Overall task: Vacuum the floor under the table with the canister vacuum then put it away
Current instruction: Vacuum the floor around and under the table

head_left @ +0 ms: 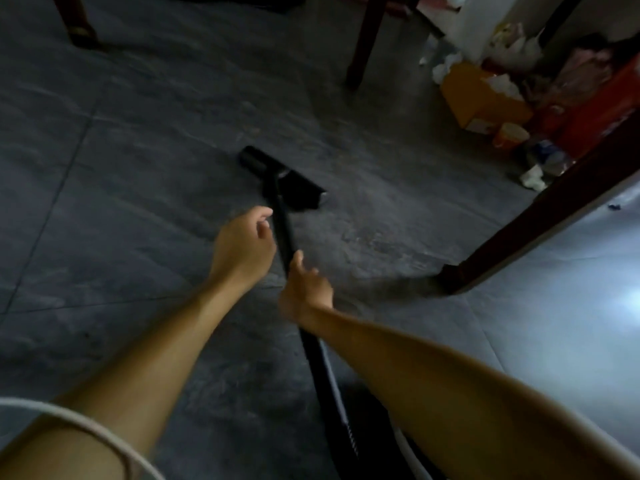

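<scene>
Below, the black vacuum wand (pixel 282 230) ends in a flat floor head (pixel 298 188).

Over by the far wall a yellow cardboard box (pixel 481 98) sits among crumpled white tissues (pixel 445 67), an orange cup (pixel 512 135) just beside it, and a red box (pixel 595 112) behind.

Beyond both hands, the matt black plastic vacuum floor head (pixel 282 177) rests on dull grey stone-look floor tiles (pixel 138 161), with a dark glossy wooden table leg (pixel 540 216) to their right.
</scene>
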